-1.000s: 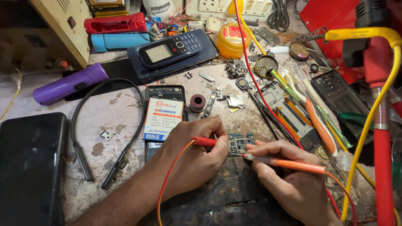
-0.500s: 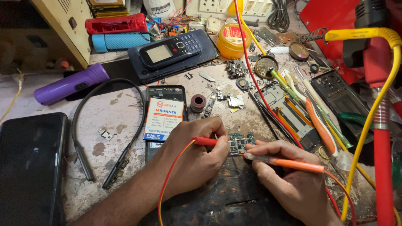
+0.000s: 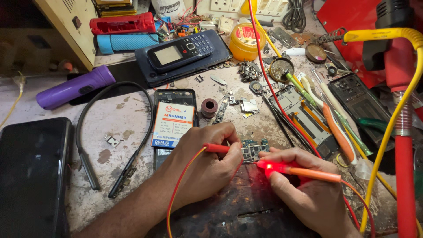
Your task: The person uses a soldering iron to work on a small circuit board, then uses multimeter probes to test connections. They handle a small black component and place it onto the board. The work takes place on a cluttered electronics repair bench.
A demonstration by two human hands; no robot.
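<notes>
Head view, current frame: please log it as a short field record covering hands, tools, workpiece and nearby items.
left hand: pinches a red probe, tip on the board
right hand: grips an orange probe, glowing red at its front end
workpiece: small circuit board between both probe tips
near left: open phone with battery, black neckband cable, purple torch
far: keypad phone, yellow paste tub
</notes>
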